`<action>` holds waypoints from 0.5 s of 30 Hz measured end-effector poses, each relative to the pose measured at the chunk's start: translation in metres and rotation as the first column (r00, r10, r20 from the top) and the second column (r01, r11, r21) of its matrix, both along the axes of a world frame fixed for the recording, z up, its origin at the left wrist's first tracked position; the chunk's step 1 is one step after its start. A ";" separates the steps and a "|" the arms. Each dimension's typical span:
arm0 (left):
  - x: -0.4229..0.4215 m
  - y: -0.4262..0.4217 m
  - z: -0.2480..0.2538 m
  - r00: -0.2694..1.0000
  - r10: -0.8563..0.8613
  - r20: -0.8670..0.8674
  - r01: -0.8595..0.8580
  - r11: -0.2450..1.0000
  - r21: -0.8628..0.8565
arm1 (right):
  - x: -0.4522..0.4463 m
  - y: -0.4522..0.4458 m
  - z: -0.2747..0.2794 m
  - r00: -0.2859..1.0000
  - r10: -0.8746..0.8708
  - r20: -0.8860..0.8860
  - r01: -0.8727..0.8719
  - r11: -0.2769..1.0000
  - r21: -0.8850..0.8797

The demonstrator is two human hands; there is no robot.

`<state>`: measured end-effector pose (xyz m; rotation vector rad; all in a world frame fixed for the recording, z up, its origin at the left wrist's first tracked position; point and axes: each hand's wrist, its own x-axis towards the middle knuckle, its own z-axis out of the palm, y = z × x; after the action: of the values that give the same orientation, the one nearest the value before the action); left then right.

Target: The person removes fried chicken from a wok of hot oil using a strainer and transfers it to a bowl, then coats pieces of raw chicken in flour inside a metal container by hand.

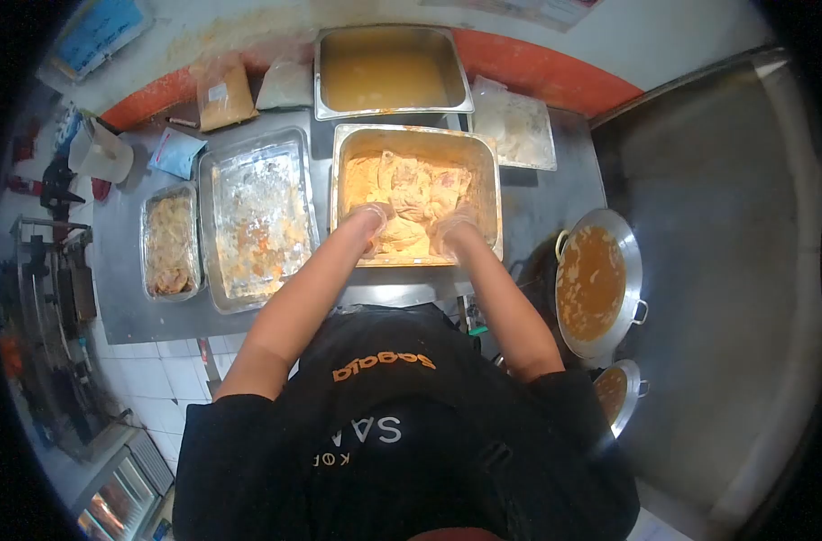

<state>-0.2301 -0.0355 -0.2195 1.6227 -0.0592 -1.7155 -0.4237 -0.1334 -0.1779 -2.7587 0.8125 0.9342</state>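
A steel pan (pixel 416 135) holds orange-tinted breading flour (pixel 364 180) with coated pieces of what looks like chicken (pixel 411 185) on top. Both my hands are inside it, wearing clear plastic gloves. My left hand (pixel 373 219) reaches into the flour at the pan's near left, beside the pieces. At the near right, my right hand (pixel 453 231) touches the flour next to the coated meat. The fingers of both hands are mostly hidden by gloves and flour, so their grip does not show.
Behind stands a pan of cloudy yellowish liquid (pixel 388 77). To the left are a flour-smeared tray (pixel 211 194) and a smaller container of meat (pixel 169 239). A bag of white stuff (pixel 514 126) lies at right. Woks of brown oil (pixel 634 261) stand lower right.
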 end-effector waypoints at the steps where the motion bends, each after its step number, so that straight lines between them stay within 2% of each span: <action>1: -0.002 0.002 0.011 0.999 -0.019 0.039 0.019 1.000 -0.003 | 0.003 0.010 0.016 1.000 0.005 -0.007 -0.005 1.000 0.005; 2: -0.004 0.000 0.022 0.996 -0.005 0.094 0.001 0.999 0.039 | 0.006 0.019 0.032 0.699 -0.658 0.280 0.556 0.746 0.366; 3: -0.004 0.001 0.041 0.989 0.005 0.150 -0.018 0.997 0.080 | 0.010 0.025 0.044 -0.016 -0.978 0.207 0.641 0.149 0.753; 4: 0.000 0.005 0.056 0.989 0.005 0.147 -0.018 0.996 0.086 | 0.007 0.024 0.043 -0.015 -0.979 0.202 0.644 0.145 0.752; 5: 0.004 0.010 0.069 0.989 0.138 -0.054 -0.138 0.990 0.007 | 0.002 0.022 0.041 0.030 -0.970 0.239 0.666 0.198 0.719; 6: 0.005 0.012 0.074 0.934 0.247 -0.257 -0.267 0.962 -0.047 | -0.005 0.019 0.039 0.072 -0.959 0.276 0.684 0.248 0.686; 10: -0.002 0.017 0.062 0.912 0.341 -0.227 -0.375 0.919 -0.126 | -0.013 0.008 0.023 0.216 -0.902 0.375 0.711 0.408 0.572; 11: -0.007 0.016 0.059 0.975 0.217 -0.053 -0.222 0.969 -0.111 | -0.009 0.010 0.014 0.620 -0.733 0.278 0.648 0.679 0.346; 12: -0.011 0.013 0.058 0.990 0.079 0.120 -0.070 0.995 -0.074 | -0.001 0.013 0.015 0.777 -0.603 0.180 0.560 0.793 0.239; 13: -0.014 0.012 0.072 0.989 0.079 0.125 -0.070 0.995 -0.077 | 0.010 0.018 0.025 0.893 -0.442 0.079 0.428 0.891 0.150; 15: -0.020 0.011 0.096 0.991 -0.052 0.124 0.055 0.998 -0.025 | 0.030 0.027 0.046 0.949 -0.314 0.019 0.310 0.943 0.125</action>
<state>-0.2499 -0.0247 -0.1231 1.7187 -0.1876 -1.6453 -0.3937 -0.1061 -0.1316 -2.4400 1.1061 0.8349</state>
